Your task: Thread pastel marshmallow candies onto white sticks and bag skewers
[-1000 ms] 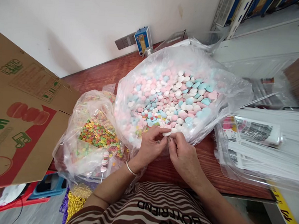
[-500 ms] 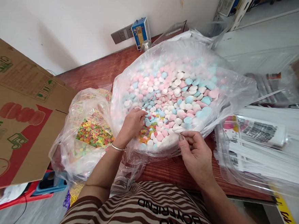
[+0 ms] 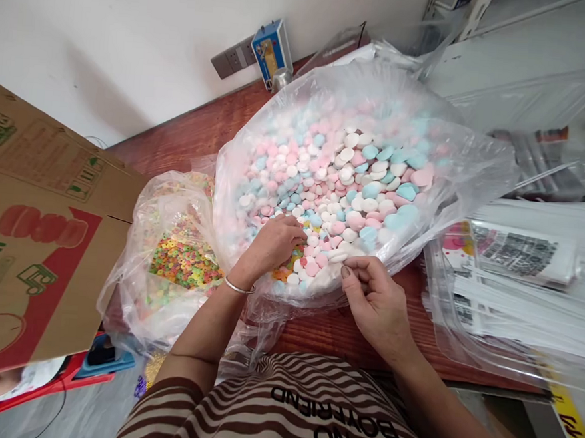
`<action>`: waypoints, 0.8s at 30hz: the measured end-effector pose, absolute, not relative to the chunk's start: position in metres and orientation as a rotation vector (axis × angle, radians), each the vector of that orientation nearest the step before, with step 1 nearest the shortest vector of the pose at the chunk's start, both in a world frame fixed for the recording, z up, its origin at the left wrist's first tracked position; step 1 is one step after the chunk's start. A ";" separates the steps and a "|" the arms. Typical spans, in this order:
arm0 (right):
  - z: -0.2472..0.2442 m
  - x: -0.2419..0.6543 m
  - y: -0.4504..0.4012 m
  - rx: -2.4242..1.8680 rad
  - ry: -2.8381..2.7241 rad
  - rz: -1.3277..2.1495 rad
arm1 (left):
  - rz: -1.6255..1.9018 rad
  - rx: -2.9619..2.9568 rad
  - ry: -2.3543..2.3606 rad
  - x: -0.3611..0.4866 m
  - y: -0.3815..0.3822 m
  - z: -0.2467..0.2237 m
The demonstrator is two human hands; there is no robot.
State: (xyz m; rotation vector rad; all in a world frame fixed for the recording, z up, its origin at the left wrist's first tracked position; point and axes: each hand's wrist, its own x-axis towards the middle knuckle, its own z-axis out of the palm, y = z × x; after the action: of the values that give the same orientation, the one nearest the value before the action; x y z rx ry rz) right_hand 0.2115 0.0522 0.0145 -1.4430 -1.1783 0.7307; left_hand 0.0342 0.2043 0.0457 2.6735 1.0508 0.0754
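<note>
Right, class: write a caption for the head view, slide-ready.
Left hand among pastel discs in a plastic bag, right hand holding a white disc.

A plain white wall (image 3: 150,22) stands behind a table (image 3: 193,129) of reddish-brown wood, its grain showing in the bare patches. The table's far edge runs along the wall, and a grey socket strip (image 3: 234,56) sits on the wall just above it. At the upper right, partly cut off, is a pale shelf upright (image 3: 474,17). Grey flooring (image 3: 91,408) shows at the lower left. The light is soft, with a faint shadow (image 3: 102,82) on the wall
</note>
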 end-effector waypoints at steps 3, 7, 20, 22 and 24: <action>0.013 0.210 0.052 -1.440 -1.194 0.750 | 0.111 2.653 1.075 0.033 0.198 0.044; 0.012 0.208 0.052 -1.449 -1.254 0.767 | 0.373 2.351 1.302 0.028 0.190 0.039; 0.016 0.201 0.054 -1.492 -1.407 0.797 | 0.684 1.951 1.367 0.017 0.190 0.031; 0.017 0.201 0.054 -1.492 -1.410 0.784 | 0.678 2.123 1.378 0.015 0.189 0.032; 0.017 0.202 0.053 -1.489 -1.408 0.779 | 0.569 2.290 1.268 0.015 0.189 0.033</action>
State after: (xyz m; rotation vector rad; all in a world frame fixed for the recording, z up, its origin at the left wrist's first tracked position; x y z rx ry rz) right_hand 0.2016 0.0535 0.0166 -1.4886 -1.4084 0.7786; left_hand 0.0149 0.1892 0.0331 2.2896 1.2678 0.5690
